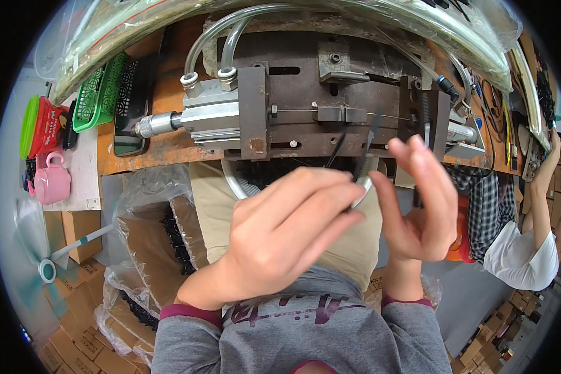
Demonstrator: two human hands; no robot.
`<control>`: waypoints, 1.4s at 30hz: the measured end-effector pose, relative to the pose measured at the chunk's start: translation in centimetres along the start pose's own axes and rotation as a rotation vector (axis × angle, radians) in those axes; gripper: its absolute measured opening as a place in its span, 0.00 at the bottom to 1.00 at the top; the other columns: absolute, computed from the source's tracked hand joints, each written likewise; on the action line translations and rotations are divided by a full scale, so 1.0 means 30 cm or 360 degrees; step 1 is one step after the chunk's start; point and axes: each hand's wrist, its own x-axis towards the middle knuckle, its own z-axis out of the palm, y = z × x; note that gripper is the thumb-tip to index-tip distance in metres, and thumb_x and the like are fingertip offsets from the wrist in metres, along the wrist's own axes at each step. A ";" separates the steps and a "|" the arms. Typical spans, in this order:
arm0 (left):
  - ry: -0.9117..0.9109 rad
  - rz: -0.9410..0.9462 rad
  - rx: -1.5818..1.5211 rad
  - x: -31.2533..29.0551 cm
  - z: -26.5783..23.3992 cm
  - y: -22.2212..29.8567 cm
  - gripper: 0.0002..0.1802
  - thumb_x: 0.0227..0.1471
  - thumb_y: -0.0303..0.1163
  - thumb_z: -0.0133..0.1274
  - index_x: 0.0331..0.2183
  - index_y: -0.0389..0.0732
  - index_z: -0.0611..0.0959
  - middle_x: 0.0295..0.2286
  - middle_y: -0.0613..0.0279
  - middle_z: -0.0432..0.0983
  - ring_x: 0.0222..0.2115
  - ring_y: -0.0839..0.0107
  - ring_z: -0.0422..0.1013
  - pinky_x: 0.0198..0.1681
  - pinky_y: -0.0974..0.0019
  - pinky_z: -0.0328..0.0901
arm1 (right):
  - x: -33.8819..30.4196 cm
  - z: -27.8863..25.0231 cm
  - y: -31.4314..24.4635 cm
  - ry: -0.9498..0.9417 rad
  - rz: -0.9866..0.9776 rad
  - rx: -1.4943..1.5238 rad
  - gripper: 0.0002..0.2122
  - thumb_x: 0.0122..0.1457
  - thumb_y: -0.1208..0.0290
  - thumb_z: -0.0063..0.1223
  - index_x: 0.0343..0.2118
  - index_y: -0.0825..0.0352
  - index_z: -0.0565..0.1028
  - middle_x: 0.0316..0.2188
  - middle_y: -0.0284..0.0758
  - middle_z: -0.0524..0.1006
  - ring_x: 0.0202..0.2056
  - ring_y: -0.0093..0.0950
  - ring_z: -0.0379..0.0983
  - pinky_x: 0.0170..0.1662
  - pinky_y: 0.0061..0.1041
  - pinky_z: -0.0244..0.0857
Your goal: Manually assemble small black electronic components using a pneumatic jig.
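Observation:
My left hand (283, 227) is in front of the metal fixture, fingers closed together. Thin dark strips (335, 151) stick up from its fingertips; they are blurred, and their kind cannot be made out. To its right, my right hand (421, 206) is raised with thumb and fingers apart, nothing visible between them. Beyond both hands stands the pneumatic clamping fixture (293, 87), a dark steel plate with a silver cylinder (212, 118) on its left and another cylinder (462, 132) on its right. A thin rod runs to a small metal block (340, 115) at its middle.
Clear hoses (221, 37) arch over the fixture's left side. Green baskets (96, 96), a pink cup (52, 179) and a red tub (50, 124) are at the left. Below stands a plastic-lined carton (146, 243) of black parts. Another person (523, 255) sits at the right.

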 end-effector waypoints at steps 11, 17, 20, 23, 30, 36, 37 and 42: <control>-0.0065 0.0152 0.0887 0.022 0.089 -0.065 0.16 0.38 0.29 0.69 0.33 0.38 0.85 0.49 0.57 0.80 0.21 0.73 0.75 0.25 0.71 0.68 | -0.010 -0.037 0.010 0.0005 0.0165 0.0146 0.23 0.67 0.75 0.41 0.62 0.84 0.59 0.57 0.63 0.66 0.54 0.53 0.73 0.55 0.43 0.72; -0.0156 0.0137 0.0929 0.040 0.076 -0.060 0.15 0.37 0.31 0.69 0.33 0.41 0.85 0.49 0.59 0.80 0.18 0.74 0.71 0.24 0.72 0.67 | 0.000 -0.050 0.008 0.0089 0.0260 0.0355 0.21 0.64 0.84 0.45 0.59 0.73 0.57 0.64 0.64 0.56 0.50 0.48 0.77 0.49 0.34 0.78; -0.0261 0.0076 0.0835 0.052 0.046 -0.042 0.15 0.40 0.32 0.69 0.34 0.42 0.85 0.49 0.59 0.80 0.20 0.71 0.74 0.26 0.72 0.70 | 0.021 -0.066 -0.006 0.0378 0.0397 0.0749 0.26 0.58 0.88 0.52 0.56 0.67 0.55 0.68 0.63 0.41 0.45 0.47 0.79 0.41 0.28 0.83; -0.0340 0.0038 0.0569 0.098 -0.024 -0.009 0.16 0.42 0.33 0.69 0.36 0.42 0.86 0.45 0.58 0.82 0.24 0.70 0.77 0.29 0.71 0.72 | 0.029 -0.083 0.005 0.0094 0.0423 0.0838 0.18 0.53 0.89 0.57 0.46 0.72 0.69 0.67 0.62 0.46 0.45 0.44 0.80 0.42 0.28 0.82; 0.0337 0.0668 0.1111 0.419 -0.216 -0.102 0.14 0.44 0.23 0.67 0.38 0.36 0.87 0.37 0.59 0.83 0.35 0.74 0.79 0.37 0.73 0.71 | 0.040 -0.024 -0.025 -0.0548 0.0274 0.0020 0.13 0.47 0.85 0.64 0.37 0.73 0.78 0.53 0.50 0.75 0.46 0.43 0.78 0.48 0.34 0.75; 0.0008 -0.0047 0.0943 0.574 -0.233 -0.147 0.20 0.53 0.30 0.61 0.47 0.33 0.80 0.42 0.48 0.77 0.42 0.57 0.75 0.48 0.59 0.69 | 0.057 0.035 -0.020 -0.0813 -0.0058 -0.0426 0.12 0.45 0.78 0.63 0.35 0.70 0.77 0.52 0.45 0.78 0.31 0.31 0.78 0.37 0.27 0.73; -0.0002 -0.0081 0.0912 0.572 -0.220 -0.121 0.19 0.53 0.30 0.61 0.46 0.33 0.81 0.41 0.48 0.77 0.40 0.58 0.76 0.46 0.60 0.70 | 0.074 0.035 -0.028 -0.0838 -0.0056 -0.0460 0.13 0.44 0.78 0.65 0.35 0.69 0.78 0.52 0.43 0.78 0.29 0.30 0.77 0.34 0.26 0.72; -0.0071 -0.0176 0.0695 0.600 -0.241 -0.107 0.12 0.51 0.29 0.62 0.37 0.31 0.86 0.32 0.50 0.81 0.30 0.65 0.78 0.37 0.66 0.72 | 0.094 0.023 -0.040 -0.0954 -0.0017 -0.0558 0.14 0.43 0.77 0.68 0.35 0.67 0.79 0.52 0.39 0.79 0.25 0.28 0.74 0.30 0.24 0.70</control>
